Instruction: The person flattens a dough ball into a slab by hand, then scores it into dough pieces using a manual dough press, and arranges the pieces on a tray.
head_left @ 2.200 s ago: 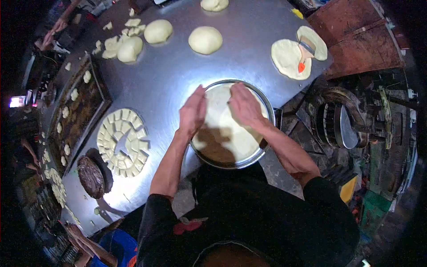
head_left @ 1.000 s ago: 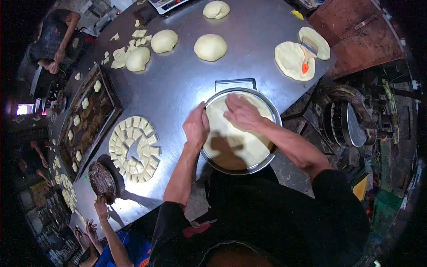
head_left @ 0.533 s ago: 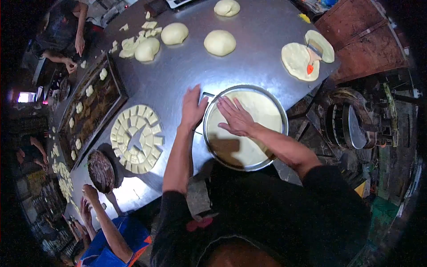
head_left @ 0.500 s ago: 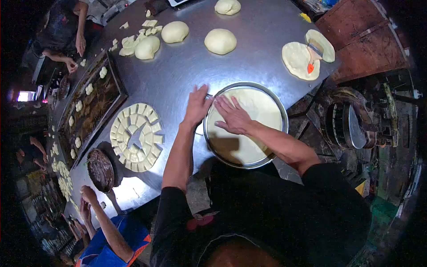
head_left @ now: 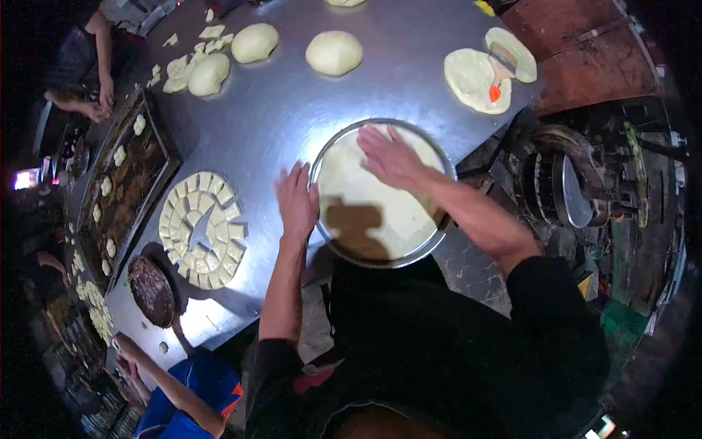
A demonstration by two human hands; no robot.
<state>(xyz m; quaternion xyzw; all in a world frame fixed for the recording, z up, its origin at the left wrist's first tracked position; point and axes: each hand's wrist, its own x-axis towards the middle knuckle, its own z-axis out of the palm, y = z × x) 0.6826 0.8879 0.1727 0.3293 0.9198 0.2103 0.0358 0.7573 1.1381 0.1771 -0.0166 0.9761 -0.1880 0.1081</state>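
Note:
A round metal pan (head_left: 443,238) lies at the near edge of the steel table, lined with a flat sheet of pale dough (head_left: 340,175). My right hand (head_left: 393,157) rests flat on the dough near the far side, fingers stretched out. At the pan's left rim is my left hand (head_left: 297,201), its fingers straight and pointing away from me. A dark shadow falls across the near left part of the dough.
Left of the pan lies a dough disc cut into pieces (head_left: 186,245), beside a dark oval dish (head_left: 151,291). Dough balls (head_left: 334,53) sit farther back. A scraper (head_left: 502,66) lies on flattened dough. A large tray (head_left: 139,172) holds small lumps. Co-workers' hands (head_left: 131,355) work at left.
My right hand has slid across the dough toward the far side. My left hand has shifted down along the left rim. The whole view has moved slightly.

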